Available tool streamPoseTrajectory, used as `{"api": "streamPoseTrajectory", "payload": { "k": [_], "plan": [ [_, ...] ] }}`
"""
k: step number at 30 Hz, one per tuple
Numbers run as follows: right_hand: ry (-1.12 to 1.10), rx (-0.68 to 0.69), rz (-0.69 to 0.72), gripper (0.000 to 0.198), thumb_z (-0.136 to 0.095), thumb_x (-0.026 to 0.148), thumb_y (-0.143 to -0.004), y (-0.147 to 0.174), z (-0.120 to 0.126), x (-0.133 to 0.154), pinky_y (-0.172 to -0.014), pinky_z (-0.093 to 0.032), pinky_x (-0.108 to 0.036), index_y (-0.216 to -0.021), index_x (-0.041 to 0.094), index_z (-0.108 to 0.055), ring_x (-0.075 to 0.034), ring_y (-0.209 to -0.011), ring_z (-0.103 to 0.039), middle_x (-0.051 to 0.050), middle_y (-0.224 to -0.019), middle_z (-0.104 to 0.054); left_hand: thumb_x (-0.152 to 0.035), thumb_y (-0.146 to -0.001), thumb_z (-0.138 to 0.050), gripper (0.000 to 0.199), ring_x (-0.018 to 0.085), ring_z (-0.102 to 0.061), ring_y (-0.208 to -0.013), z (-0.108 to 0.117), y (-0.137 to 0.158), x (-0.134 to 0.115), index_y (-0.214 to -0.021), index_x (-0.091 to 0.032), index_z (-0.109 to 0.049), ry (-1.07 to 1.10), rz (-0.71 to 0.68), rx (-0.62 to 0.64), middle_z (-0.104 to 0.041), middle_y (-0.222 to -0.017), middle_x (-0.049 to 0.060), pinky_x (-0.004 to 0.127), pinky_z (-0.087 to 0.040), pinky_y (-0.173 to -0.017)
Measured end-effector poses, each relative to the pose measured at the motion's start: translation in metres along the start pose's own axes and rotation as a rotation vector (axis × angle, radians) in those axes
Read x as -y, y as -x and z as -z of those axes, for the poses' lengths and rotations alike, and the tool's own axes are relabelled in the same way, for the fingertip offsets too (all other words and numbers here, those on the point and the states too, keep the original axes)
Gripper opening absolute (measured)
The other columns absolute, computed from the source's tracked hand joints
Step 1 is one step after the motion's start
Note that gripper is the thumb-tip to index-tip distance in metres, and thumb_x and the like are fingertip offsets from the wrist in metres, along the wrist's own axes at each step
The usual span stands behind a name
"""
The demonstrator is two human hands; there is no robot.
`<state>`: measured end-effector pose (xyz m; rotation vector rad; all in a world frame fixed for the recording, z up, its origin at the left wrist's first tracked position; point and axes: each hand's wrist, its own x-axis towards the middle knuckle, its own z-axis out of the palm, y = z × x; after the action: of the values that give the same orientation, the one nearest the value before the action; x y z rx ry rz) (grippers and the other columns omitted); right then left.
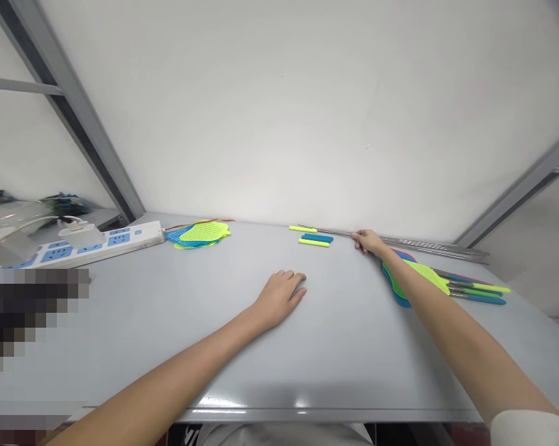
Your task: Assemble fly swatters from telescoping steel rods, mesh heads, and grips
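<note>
My right hand (pixel 367 240) is at the back of the table, its fingers pinched on a thin metal rod from a bundle of long metal rods (pixel 428 248) lying along the wall. My left hand (pixel 282 297) lies palm down on the grey table (pixel 205 347), fingers spread, holding nothing. Between the hands and the wall are several loose handle tubes, a yellow tube (pixel 313 243) and a blue tube (pixel 319 238) among them. Beneath my right forearm sits a stack of fly swatters (pixel 423 275) with yellow, green and blue handles pointing right.
Loose perforated fly swatter heads (pixel 205 233), yellow and blue, are piled at the back left. A white power strip (pixel 135 234) with a plugged-in adapter (pixel 82 235) runs along the left side. Grey metal posts (pixel 79 105) frame the table; a pixelated patch covers the left edge.
</note>
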<state>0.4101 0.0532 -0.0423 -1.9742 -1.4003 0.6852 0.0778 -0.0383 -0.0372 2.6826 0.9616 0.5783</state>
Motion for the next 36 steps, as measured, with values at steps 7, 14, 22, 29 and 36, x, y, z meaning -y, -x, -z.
{"api": "streamPoseTrajectory", "payload": {
  "k": [7, 14, 22, 29, 36],
  "plan": [
    [-0.119, -0.026, 0.032, 0.021, -0.042, 0.033, -0.079, 0.001, -0.002, -0.004, -0.028, -0.029, -0.015, -0.072, 0.013, -0.046, -0.006, -0.033, -0.046, -0.004, -0.056, -0.058, -0.036, -0.083, -0.027, 0.031, 0.017, -0.045, -0.079, 0.0, 0.0, 0.0, -0.104, -0.021, -0.045, -0.007, -0.002, 0.005, -0.051, -0.086, 0.004, 0.031, -0.035, -0.073],
    [-0.199, -0.104, 0.094, 0.032, -0.047, 0.044, -0.072, 0.008, -0.002, 0.0, -0.035, -0.039, -0.017, -0.063, 0.014, -0.046, -0.008, -0.042, -0.051, -0.012, -0.068, -0.063, -0.036, -0.083, -0.028, 0.031, 0.017, -0.045, -0.077, 0.0, 0.0, 0.001, -0.104, -0.022, -0.045, -0.006, 0.004, 0.008, -0.051, -0.084, 0.003, 0.03, -0.036, -0.072],
    [-0.138, -0.207, 0.157, 0.035, -0.047, 0.048, -0.069, 0.016, 0.001, 0.01, -0.042, -0.044, -0.021, -0.064, 0.014, -0.051, -0.016, -0.062, -0.059, -0.012, -0.072, -0.064, -0.035, -0.082, -0.028, 0.03, 0.016, -0.045, -0.078, 0.0, 0.001, 0.0, -0.103, -0.022, -0.046, 0.003, 0.006, -0.009, -0.051, -0.084, 0.003, 0.03, -0.036, -0.073],
    [-0.03, -0.259, 0.287, 0.037, -0.048, 0.052, -0.066, 0.056, 0.002, 0.047, -0.048, -0.042, -0.024, -0.066, 0.015, -0.056, -0.015, -0.056, -0.055, -0.007, -0.069, -0.065, -0.03, -0.082, -0.031, 0.027, 0.015, -0.046, -0.079, 0.002, 0.003, -0.002, -0.101, -0.022, -0.047, 0.014, -0.006, -0.053, -0.051, -0.084, 0.003, 0.029, -0.038, -0.074],
    [0.023, -0.127, 0.478, 0.034, -0.041, 0.048, -0.073, 0.13, -0.02, 0.085, -0.054, -0.042, -0.023, -0.071, 0.019, -0.057, -0.015, -0.063, -0.058, -0.003, -0.069, -0.065, -0.022, -0.082, -0.032, 0.038, 0.019, -0.03, -0.112, 0.017, 0.006, -0.032, -0.119, -0.018, -0.033, -0.152, -0.071, -0.411, -0.039, -0.117, 0.008, 0.034, -0.025, -0.093]
  ]
}}
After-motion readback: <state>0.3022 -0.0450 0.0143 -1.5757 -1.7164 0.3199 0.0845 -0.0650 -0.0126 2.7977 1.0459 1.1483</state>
